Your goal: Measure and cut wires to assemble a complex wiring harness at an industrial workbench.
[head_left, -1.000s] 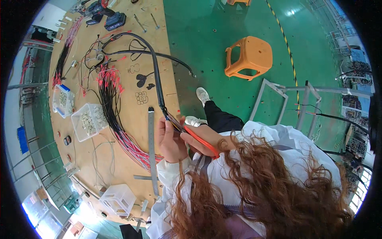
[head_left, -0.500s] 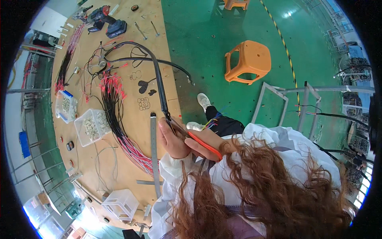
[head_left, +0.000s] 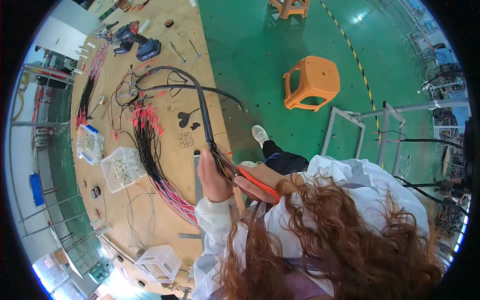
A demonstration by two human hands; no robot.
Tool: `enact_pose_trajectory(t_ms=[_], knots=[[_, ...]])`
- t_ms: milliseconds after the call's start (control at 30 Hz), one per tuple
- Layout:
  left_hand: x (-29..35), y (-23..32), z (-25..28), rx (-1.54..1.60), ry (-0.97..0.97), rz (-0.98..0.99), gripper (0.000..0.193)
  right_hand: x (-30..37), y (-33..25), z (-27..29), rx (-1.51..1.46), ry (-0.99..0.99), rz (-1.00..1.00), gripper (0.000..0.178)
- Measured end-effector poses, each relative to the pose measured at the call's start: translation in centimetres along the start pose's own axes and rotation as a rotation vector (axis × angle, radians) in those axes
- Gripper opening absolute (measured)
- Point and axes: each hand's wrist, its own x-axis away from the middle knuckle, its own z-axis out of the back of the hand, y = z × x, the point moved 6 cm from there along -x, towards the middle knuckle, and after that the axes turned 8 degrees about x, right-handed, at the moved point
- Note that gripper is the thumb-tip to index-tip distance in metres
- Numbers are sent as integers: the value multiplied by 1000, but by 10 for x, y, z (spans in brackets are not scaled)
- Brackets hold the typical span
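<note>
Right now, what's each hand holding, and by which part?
Left hand: black cable, apparently by its exposed wires. Right hand: orange-handled tool, by its handle.

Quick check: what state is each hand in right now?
Left hand: at the black cable near its exposed wires; open or closed can't be told.
Right hand: closed around a red-handled hand tool.

The operator wears a white long-sleeved jacket with a grey panel, a dark zipper, a purple inner garment, black trousers and white shoes, with long wavy hair overlying the jacket.
</note>
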Motion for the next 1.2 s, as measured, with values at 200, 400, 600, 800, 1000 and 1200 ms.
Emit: enact_pose_trajectory(t_ms=[200, 400, 600, 800, 1000, 1200], knots=[[-13, 9, -36, 597, -344, 505, 33, 1, -3, -2, 213, -45, 88, 33], [-12, 5, -29, 713, -133, 415, 33, 5, -12, 15, 23, 70, 39, 33], [-11, 0, -31, 630, -105, 352, 34, 1, -10, 13, -176, 6, -41, 43], [-9, -4, -28, 568, -48, 307, 35, 2, -7, 12, -242, -53, -92, 39], [-7, -6, -31, 572, -63, 291, 36, 4, -8, 14, -196, 8, -19, 38], [-6, -7, -30, 579, -82, 284, 37, 6, -2, 8, -245, -62, -82, 36]])
